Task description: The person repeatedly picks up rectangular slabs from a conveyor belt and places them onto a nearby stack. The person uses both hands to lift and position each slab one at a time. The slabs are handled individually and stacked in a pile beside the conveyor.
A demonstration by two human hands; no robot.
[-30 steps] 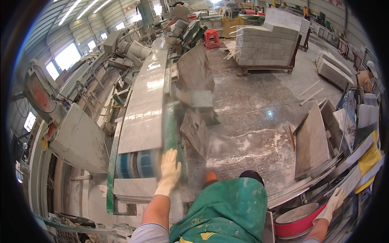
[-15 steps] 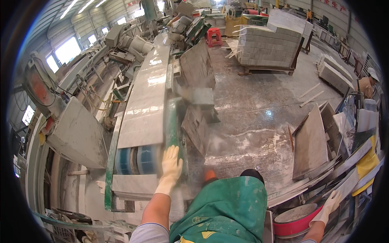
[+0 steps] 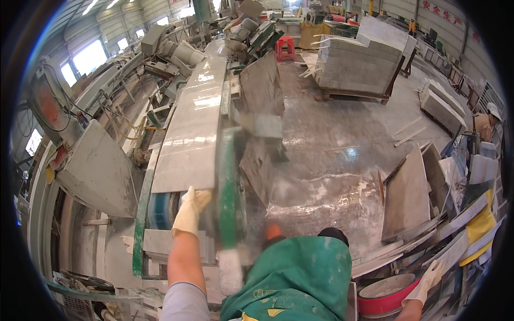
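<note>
A long pale polished stone slab (image 3: 188,152) lies on a green-framed roller conveyor. My left hand (image 3: 191,209), in a cream rubber glove, is at the slab's near edge. One digit points up at the edge and the others bend along it to the right; the hand appears closed on it. A blue roller (image 3: 159,211) shows just left of that hand. At the lower right, my gloved right hand (image 3: 430,281) has its fingers stretched out beside a pale stone strip (image 3: 448,251), above a red round tub (image 3: 388,295). Whether it touches the strip I cannot tell.
The conveyor's green side rail (image 3: 227,195) runs between my left arm and the wet floor. Leaning slabs (image 3: 407,195) stand at the right. Farther back are a stone stack (image 3: 353,64) on a pallet and a red stool (image 3: 285,48). A person (image 3: 486,119) is at the far right.
My left hand has moved left from the green rail to the slab's near edge, turning and bending its fingers. My right hand remains near the strip and tub.
</note>
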